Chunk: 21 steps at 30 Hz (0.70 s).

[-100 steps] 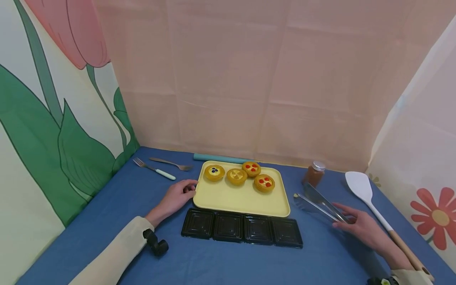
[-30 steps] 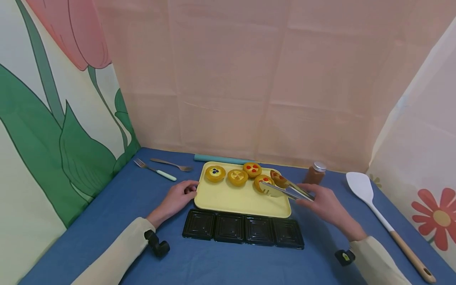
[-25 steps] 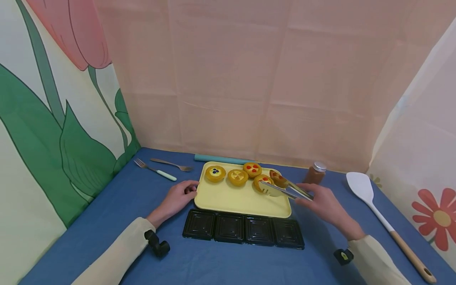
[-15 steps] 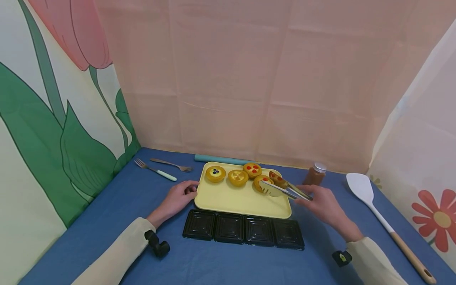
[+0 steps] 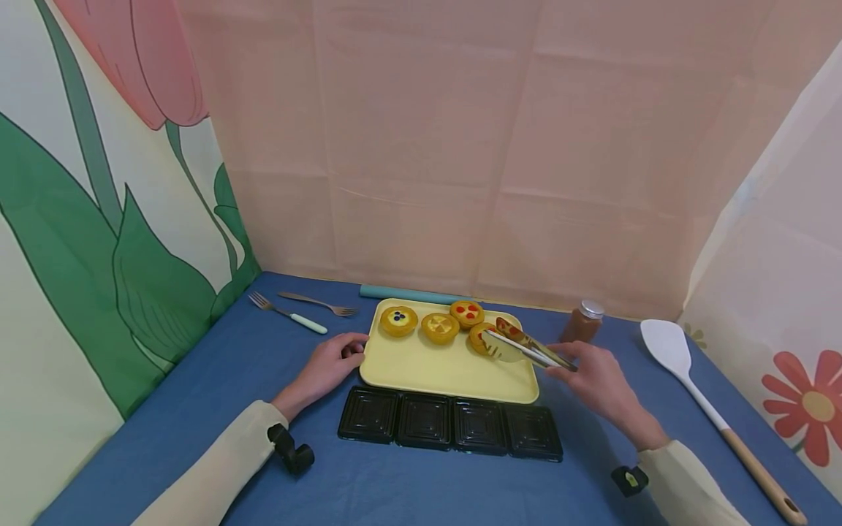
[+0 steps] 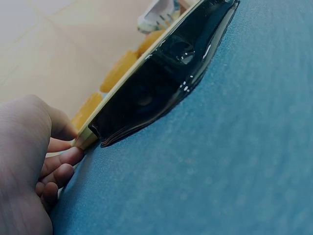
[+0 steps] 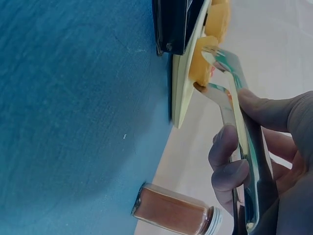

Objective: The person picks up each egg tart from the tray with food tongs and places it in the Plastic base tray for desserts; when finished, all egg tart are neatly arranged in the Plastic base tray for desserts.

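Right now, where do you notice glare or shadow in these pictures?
Head view: soft shadow on the blue cloth near the right hand; left wrist view: bright glints on the black tray; right wrist view: reflections along the tongs.

The left sleeve (image 5: 213, 467) and the right sleeve (image 5: 691, 486) are both cut long, in plain cream cloth. On the left, a black wrist device (image 5: 289, 449) with a rounded, knob-like end is worn; on the right, a squarer black device (image 5: 630, 481) is worn, marked with a small yellow-green patch (its details cannot be made out). The left hand (image 5: 325, 365) and right hand (image 5: 601, 376) are bare.
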Each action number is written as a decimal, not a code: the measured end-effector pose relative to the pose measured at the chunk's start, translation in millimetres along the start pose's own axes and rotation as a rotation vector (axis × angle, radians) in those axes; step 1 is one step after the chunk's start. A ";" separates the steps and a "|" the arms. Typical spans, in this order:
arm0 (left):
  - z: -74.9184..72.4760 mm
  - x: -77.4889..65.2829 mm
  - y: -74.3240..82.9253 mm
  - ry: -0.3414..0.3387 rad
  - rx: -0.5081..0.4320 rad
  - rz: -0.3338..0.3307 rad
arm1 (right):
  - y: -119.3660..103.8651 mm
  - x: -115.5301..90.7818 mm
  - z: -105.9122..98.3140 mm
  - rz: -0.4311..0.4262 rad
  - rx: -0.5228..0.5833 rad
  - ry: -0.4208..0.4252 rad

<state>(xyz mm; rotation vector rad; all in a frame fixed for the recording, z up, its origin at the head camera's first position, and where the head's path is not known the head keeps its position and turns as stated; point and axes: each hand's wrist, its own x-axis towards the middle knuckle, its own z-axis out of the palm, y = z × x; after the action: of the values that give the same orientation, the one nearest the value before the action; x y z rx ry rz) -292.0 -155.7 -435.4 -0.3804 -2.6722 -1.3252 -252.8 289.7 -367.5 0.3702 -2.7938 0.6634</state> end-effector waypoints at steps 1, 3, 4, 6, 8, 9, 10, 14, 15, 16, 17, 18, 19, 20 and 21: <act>-0.1 -0.1 0.1 0.000 0.000 0.000 | -0.1 -0.4 0.3 0.000 -0.001 0.001; -0.2 -0.2 0.3 -0.001 -0.003 -0.002 | -0.4 -1.0 0.2 -0.007 -0.004 0.003; -0.2 -0.2 0.5 -0.001 -0.003 -0.003 | -0.7 -1.3 -0.2 -0.010 -0.005 0.005; -0.2 0.0 0.7 -0.001 -0.004 -0.005 | -1.2 -1.7 -1.6 -0.019 -0.009 0.014; 0.0 0.0 0.6 0.001 -0.006 -0.006 | -2.3 -2.2 -3.7 -0.029 -0.014 0.025; 0.2 0.0 0.5 0.002 -0.006 -0.005 | -2.9 -2.7 -4.8 -0.033 -0.017 0.029; 0.4 0.1 0.2 0.003 -0.005 -0.003 | -3.5 -3.1 -6.1 -0.037 -0.018 0.033; 0.9 -0.1 -0.5 0.004 -0.004 0.000 | -6.1 -6.3 -11.5 -0.045 -0.030 0.038; 0.9 -0.2 -0.6 0.004 -0.004 0.001 | -6.6 -7.4 -12.9 -0.048 -0.033 0.040; 0.9 -0.3 -0.6 0.005 -0.005 0.002 | -7.0 -8.5 -14.6 -0.052 -0.036 0.044; 0.8 -0.5 -0.7 0.005 -0.003 0.008 | -7.4 -9.9 -16.3 -0.059 -0.039 0.048; 0.8 -0.5 -0.8 0.007 -0.001 0.011 | -7.5 -11.5 -17.7 -0.066 -0.040 0.050; 0.8 -0.4 -0.9 0.010 0.002 0.014 | -7.6 -13.2 -19.3 -0.076 -0.043 0.054; 0.8 -0.4 -1.1 0.013 0.004 0.019 | -7.8 -15.0 -20.7 -0.084 -0.046 0.058; 0.7 -0.5 -1.3 0.015 0.009 0.024 | -7.7 -16.9 -22.0 -0.091 -0.051 0.062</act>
<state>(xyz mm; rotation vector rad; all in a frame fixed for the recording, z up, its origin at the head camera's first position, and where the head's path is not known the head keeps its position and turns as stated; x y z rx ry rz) -292.0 -156.0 -436.9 -0.3984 -2.6527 -1.3036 -230.8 296.4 -350.3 0.4560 -2.7117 0.5728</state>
